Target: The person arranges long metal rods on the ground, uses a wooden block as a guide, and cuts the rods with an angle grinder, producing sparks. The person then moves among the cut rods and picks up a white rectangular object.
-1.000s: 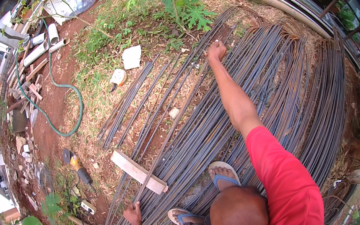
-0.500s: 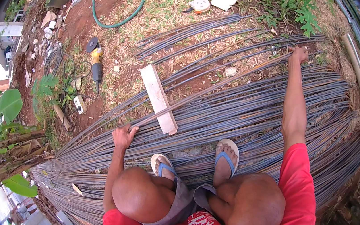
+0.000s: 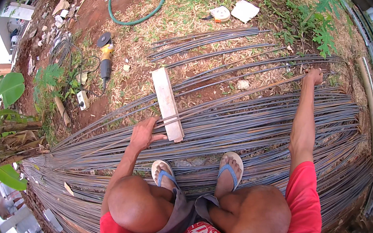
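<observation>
Long thin steel rods (image 3: 244, 128) lie in a broad spread across the ground below and in front of me. My right hand (image 3: 314, 76) is closed around the right end of a few brownish rods (image 3: 248, 91), which slant over a pale wooden board (image 3: 163, 93). My left hand (image 3: 143, 135) rests over the rods just left of the board. Its thumb is stretched apart from the fingers, the thumb tip close to the board's edge. Some rods pass beneath this hand and are partly hidden.
Shorter cut rods (image 3: 205, 42) lie beyond the board. An angle grinder (image 3: 106, 61) and a socket block (image 3: 83, 100) are at the left. A measuring tape (image 3: 220, 14), a white slab (image 3: 245, 11) and a green hose (image 3: 137, 21) lie farther off. My sandalled feet stand among the rods.
My left hand has slid right toward the board, its thumb and fingers now apart. My right hand still grips the rod ends, slightly lower in the picture. The view has shifted a little.
</observation>
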